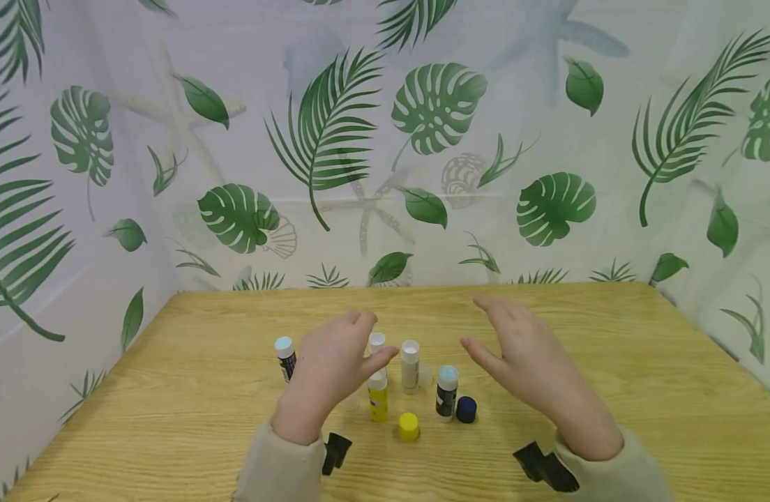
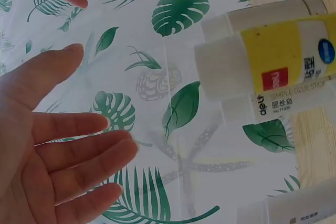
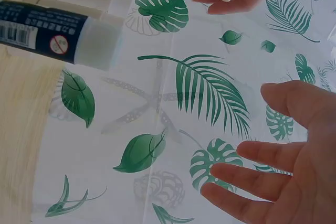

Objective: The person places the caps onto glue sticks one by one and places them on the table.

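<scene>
My left hand (image 1: 335,362) hovers over the table with its fingers extended and holds nothing. My right hand (image 1: 526,352) is also raised with spread fingers, to the right of the glue sticks. Between the hands stand a yellow glue stick (image 1: 378,403), a white glue stick (image 1: 410,369) and a navy glue stick (image 1: 446,397), upright and without caps. Another white glue stick (image 1: 376,341) is partly hidden behind my left thumb. A dark glue stick (image 1: 286,357) stands left of that hand. A yellow cap (image 1: 408,427) and a navy cap (image 1: 466,409) lie in front.
The wooden table (image 1: 611,348) reaches back to a white leaf-print cloth (image 1: 360,139) that hangs behind and at both sides. A pale translucent cap (image 1: 426,374) sits beside the white glue stick. Black straps (image 1: 545,468) hang at the wrists.
</scene>
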Available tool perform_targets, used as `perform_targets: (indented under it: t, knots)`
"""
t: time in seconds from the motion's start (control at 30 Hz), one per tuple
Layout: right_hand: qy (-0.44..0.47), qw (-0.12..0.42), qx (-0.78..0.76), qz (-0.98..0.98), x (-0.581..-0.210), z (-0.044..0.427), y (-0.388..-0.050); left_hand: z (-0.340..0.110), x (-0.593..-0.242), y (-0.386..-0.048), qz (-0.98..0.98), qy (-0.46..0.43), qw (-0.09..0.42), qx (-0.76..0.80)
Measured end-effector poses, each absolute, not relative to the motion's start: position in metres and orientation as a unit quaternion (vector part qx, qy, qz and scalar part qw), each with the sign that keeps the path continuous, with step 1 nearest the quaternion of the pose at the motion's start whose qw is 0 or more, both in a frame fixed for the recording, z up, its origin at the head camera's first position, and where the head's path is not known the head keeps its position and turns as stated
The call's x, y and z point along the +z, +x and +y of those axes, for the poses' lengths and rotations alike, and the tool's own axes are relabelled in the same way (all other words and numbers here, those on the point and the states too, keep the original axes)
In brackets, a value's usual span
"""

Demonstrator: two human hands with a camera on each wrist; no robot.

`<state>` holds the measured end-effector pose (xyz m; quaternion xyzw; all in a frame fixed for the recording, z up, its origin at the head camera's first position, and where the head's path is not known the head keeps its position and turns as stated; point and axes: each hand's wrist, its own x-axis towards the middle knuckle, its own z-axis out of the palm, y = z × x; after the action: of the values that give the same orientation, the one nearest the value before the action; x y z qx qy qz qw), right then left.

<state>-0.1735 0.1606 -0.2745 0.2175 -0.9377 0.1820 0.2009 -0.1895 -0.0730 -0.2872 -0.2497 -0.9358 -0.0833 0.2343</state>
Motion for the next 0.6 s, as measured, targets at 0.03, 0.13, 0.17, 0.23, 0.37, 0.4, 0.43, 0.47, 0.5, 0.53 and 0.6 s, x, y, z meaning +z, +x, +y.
perform_targets:
  t: [0.03,0.13,0.17,0.23,0.37,0.4,0.43,0.47,0.5,0.53,0.6]
  knots:
    - [0.217,0.203,0.182,-0.937,-0.274,0.161,-0.173,-0.072,-0.288,-0.190,-0.930,-0.256,0.248,-0.091]
    - [0.217,0.206,0.183,-0.936,-0.274,0.160,-0.172,-0.068,-0.291,-0.191,-0.905,-0.276,0.297,-0.125]
    - [0.217,0.207,0.183,-0.936,-0.274,0.160,-0.171,-0.067,-0.292,-0.191,-0.897,-0.281,0.311,-0.141]
    - [0.217,0.207,0.184,-0.936,-0.275,0.161,-0.170,-0.064,-0.294,-0.192,-0.882,-0.285,0.333,-0.174]
    - [0.216,0.211,0.184,-0.936,-0.276,0.164,-0.169,-0.056,-0.298,-0.194,-0.855,-0.291,0.355,-0.241]
    - [0.217,0.214,0.181,-0.935,-0.276,0.165,-0.169,-0.054,-0.299,-0.194,-0.849,-0.294,0.358,-0.254]
    - [0.218,0.216,0.179,-0.935,-0.277,0.166,-0.170,-0.051,-0.300,-0.194,-0.844,-0.296,0.360,-0.265]
    - [0.219,0.218,0.177,-0.934,-0.277,0.168,-0.170,-0.049,-0.300,-0.194,-0.840,-0.299,0.360,-0.273]
    - [0.221,0.219,0.175,-0.934,-0.277,0.170,-0.170,-0.047,-0.301,-0.194,-0.837,-0.302,0.360,-0.279]
    - [0.222,0.222,0.171,-0.934,-0.277,0.171,-0.170,-0.044,-0.302,-0.194,-0.835,-0.305,0.359,-0.284]
    - [0.224,0.223,0.165,-0.934,-0.278,0.175,-0.170,-0.039,-0.304,-0.193,-0.833,-0.311,0.352,-0.294]
